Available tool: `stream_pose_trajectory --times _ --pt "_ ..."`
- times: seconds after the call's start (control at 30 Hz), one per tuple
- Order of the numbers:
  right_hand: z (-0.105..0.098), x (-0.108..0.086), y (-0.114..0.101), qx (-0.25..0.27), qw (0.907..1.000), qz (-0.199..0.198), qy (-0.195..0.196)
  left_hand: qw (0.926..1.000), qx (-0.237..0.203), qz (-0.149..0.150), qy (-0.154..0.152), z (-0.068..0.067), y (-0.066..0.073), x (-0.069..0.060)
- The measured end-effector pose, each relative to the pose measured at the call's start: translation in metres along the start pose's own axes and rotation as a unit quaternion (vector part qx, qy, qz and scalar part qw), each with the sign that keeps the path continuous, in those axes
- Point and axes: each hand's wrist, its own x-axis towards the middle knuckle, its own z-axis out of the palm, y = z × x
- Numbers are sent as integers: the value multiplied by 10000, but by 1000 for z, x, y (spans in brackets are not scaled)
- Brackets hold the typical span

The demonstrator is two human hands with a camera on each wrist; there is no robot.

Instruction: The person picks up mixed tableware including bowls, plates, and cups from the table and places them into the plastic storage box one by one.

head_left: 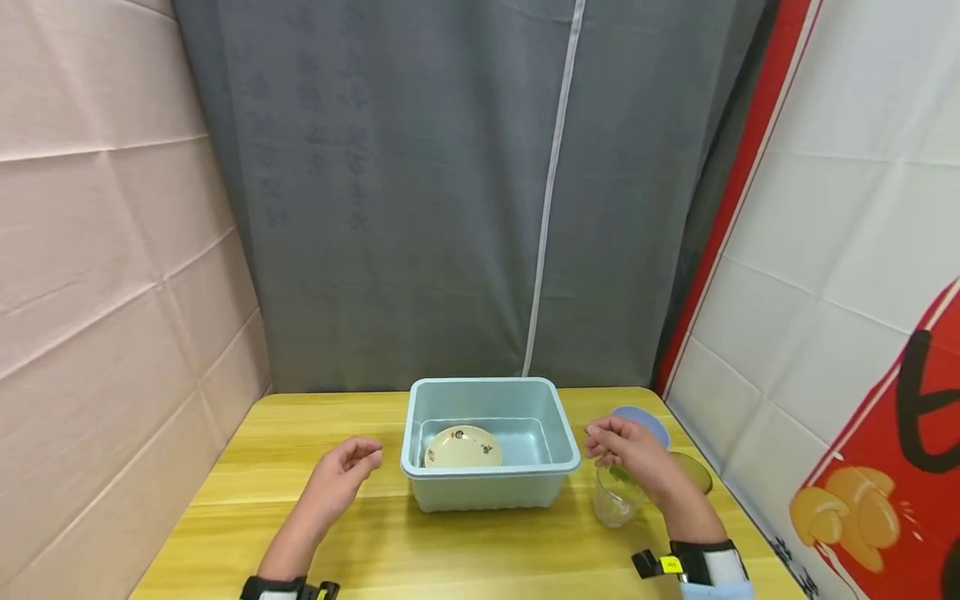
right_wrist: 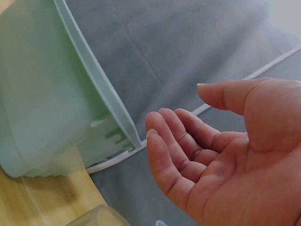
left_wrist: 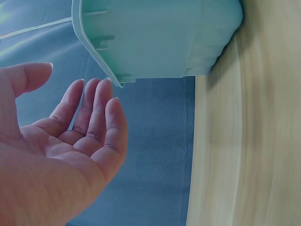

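A pale blue-green plastic basin (head_left: 489, 492) stands on the table, and a cream plate (head_left: 462, 447) with small printed decorations lies inside it. My left hand (head_left: 347, 473) hovers to the left of the basin, apart from it; the left wrist view shows its palm and loosely bent fingers (left_wrist: 96, 110) holding nothing. On the other side, my right hand (head_left: 628, 448) hangs above a clear glass (head_left: 615, 500), with its fingers (right_wrist: 162, 157) relaxed and nothing between them. Behind and beside that hand, partly covered by it, are a blue round dish (head_left: 647, 421) and an olive-tinted round dish (head_left: 693, 472).
The light wood-grain table (head_left: 360, 550) ends at a grey curtain (head_left: 420, 208) behind the basin. A pale cloth wall (head_left: 112, 275) borders the left side. To the right rises a white panel (head_left: 810, 217) with red printing. Both wrists carry black straps.
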Motion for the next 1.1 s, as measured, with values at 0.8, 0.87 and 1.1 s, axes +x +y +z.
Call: stream_pose_trajectory --times 0.8,0.87,1.1 --pt "1 -24 20 -895 9832 133 1584 9995 -318 -32 -85 1 -3 -10" --pt "-1 -25 19 -1615 9695 134 1839 9995 -294 -42 -87 0 -4 -10" --pt "-8 -24 23 -3497 9127 -52 2113 9996 -231 -183 -55 -3 -7 -9"
